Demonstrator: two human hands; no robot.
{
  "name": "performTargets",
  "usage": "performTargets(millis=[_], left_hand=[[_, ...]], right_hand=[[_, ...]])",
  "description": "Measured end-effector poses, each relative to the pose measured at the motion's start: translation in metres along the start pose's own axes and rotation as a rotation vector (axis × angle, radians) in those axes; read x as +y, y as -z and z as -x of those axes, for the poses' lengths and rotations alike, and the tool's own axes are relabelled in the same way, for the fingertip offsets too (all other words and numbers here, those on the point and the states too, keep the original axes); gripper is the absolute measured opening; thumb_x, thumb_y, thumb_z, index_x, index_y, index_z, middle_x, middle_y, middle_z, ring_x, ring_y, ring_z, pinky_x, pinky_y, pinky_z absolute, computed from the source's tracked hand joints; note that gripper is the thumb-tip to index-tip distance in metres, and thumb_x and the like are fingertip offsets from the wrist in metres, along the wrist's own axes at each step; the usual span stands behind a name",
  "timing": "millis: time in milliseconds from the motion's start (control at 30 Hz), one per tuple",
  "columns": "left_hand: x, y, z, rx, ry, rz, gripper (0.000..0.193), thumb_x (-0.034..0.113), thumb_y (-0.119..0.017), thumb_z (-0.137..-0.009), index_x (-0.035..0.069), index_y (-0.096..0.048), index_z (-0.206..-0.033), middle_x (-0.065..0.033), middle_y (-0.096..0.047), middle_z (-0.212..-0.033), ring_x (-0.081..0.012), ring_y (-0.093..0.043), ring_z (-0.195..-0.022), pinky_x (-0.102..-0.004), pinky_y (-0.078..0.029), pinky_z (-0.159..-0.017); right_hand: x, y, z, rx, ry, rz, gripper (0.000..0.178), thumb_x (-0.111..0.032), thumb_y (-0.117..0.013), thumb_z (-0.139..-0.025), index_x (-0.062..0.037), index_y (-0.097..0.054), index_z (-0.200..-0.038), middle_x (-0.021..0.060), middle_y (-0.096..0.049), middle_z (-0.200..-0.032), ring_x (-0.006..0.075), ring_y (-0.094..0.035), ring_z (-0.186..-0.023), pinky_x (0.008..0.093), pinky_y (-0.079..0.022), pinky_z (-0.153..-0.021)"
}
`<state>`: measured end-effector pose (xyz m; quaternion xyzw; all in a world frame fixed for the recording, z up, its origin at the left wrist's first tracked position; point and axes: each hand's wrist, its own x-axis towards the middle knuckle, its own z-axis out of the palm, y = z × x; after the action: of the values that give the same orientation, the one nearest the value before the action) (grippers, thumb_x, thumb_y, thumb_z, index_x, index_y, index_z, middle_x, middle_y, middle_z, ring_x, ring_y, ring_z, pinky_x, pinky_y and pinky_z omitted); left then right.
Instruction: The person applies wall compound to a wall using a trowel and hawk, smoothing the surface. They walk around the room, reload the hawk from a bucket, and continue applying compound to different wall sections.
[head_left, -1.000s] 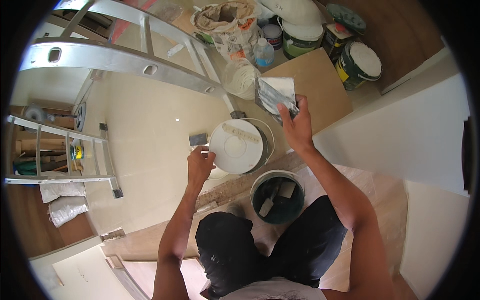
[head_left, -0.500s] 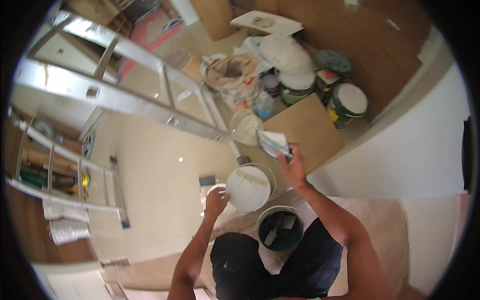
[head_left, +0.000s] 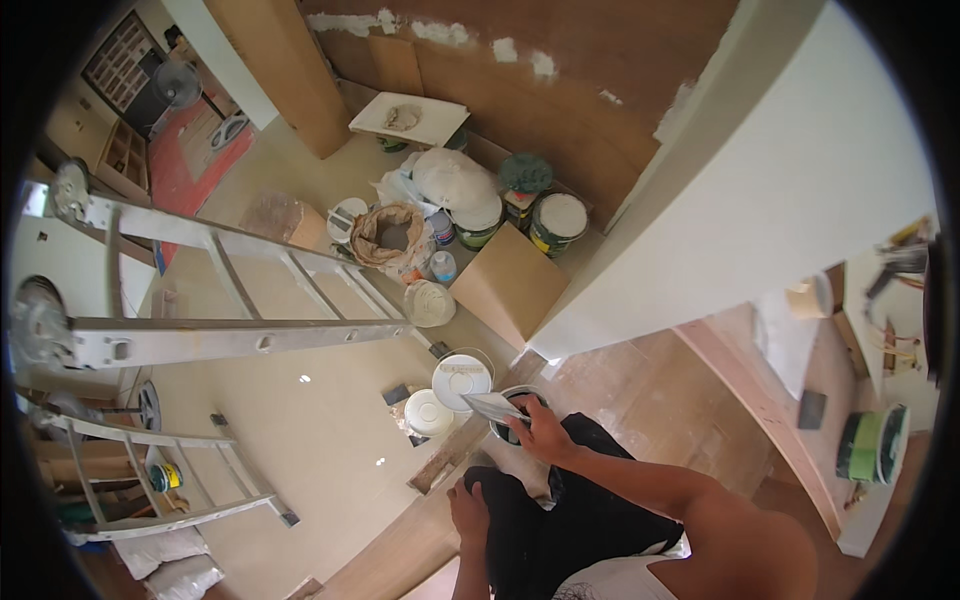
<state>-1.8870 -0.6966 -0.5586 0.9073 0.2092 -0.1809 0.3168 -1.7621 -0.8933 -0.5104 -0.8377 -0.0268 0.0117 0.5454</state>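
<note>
My right hand (head_left: 540,430) grips a putty knife (head_left: 490,404) with a broad, pale, smeared blade. The blade reaches over the rim of a dark bucket (head_left: 507,432), which stands by my knees and is mostly hidden by the hand. My left hand (head_left: 468,507) rests against my left knee, empty, its fingers loosely bent and partly hard to see. Just beyond the blade stands a white bucket (head_left: 462,377) with a lid and a wire handle. Beside it sits a smaller white lidded tub (head_left: 429,413).
An aluminium ladder (head_left: 220,345) slants across the left, with another ladder (head_left: 180,437) below it. Farther off are an open paper sack (head_left: 390,232), a brown board (head_left: 510,285) and paint buckets (head_left: 558,222). A white wall (head_left: 740,210) rises at the right, near a green-banded bucket (head_left: 870,443).
My view has swung to the right. My right hand brought the putty knife back from the brown board to the dark bucket. My left hand left the white tub and moved to my knee.
</note>
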Motion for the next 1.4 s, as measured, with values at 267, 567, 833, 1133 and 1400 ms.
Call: performTargets(millis=[267,567,833,1133,1400], left_hand=[[-0.023,0.039,0.070,-0.198,-0.110,-0.142,0.021,0.014,-0.075,-0.077,0.000,-0.068,-0.090,-0.0179,-0.067,-0.086,-0.0354,-0.064,-0.090,-0.0419,-0.050,-0.082],[-0.005,0.057,0.052,-0.592,-0.424,-0.504,0.025,0.025,-0.077,-0.074,0.004,-0.074,-0.087,-0.0177,-0.071,-0.089,-0.0336,-0.069,-0.086,-0.0415,-0.051,-0.082],[-0.023,0.102,0.029,-0.655,-0.539,-0.945,0.033,0.037,-0.068,-0.082,0.008,-0.072,-0.097,-0.0116,-0.072,-0.094,-0.0280,-0.070,-0.090,-0.0425,-0.052,-0.081],[0.036,0.072,-0.008,-0.989,-0.640,-0.554,0.033,0.031,-0.070,-0.077,-0.001,-0.063,-0.079,-0.0101,-0.064,-0.074,-0.0254,-0.064,-0.071,-0.0405,-0.050,-0.066],[0.315,0.090,0.313,-1.816,-0.454,0.028,0.055,0.048,-0.049,-0.097,0.006,-0.047,-0.132,-0.0087,-0.058,-0.125,-0.0210,-0.057,-0.111,-0.0377,-0.045,-0.090]], right_hand=[[-0.198,0.104,0.037,-0.060,-0.087,0.055,0.029,-0.019,-0.058,-0.093,-0.0018,-0.050,-0.115,0.0220,-0.064,-0.097,0.0417,-0.063,-0.090,0.0459,-0.049,-0.077],[-0.279,0.213,0.114,0.227,-0.336,0.165,0.030,-0.020,-0.059,-0.093,-0.0036,-0.049,-0.116,0.0253,-0.064,-0.099,0.0423,-0.063,-0.093,0.0455,-0.048,-0.081],[-0.271,0.195,0.272,0.951,-0.634,0.176,0.036,-0.021,-0.063,-0.089,-0.0031,-0.049,-0.117,0.0236,-0.064,-0.100,0.0378,-0.064,-0.092,0.0436,-0.049,-0.080],[-0.286,0.181,0.377,1.870,-0.386,-0.793,0.033,-0.023,-0.067,-0.090,-0.0003,-0.055,-0.111,0.0079,-0.065,-0.101,0.0161,-0.063,-0.091,0.0341,-0.052,-0.081],[-0.311,0.212,0.436,2.056,-0.009,-1.163,0.021,-0.008,-0.057,-0.090,-0.0054,-0.052,-0.110,0.0063,-0.061,-0.105,0.0178,-0.061,-0.097,0.0337,-0.052,-0.084]])
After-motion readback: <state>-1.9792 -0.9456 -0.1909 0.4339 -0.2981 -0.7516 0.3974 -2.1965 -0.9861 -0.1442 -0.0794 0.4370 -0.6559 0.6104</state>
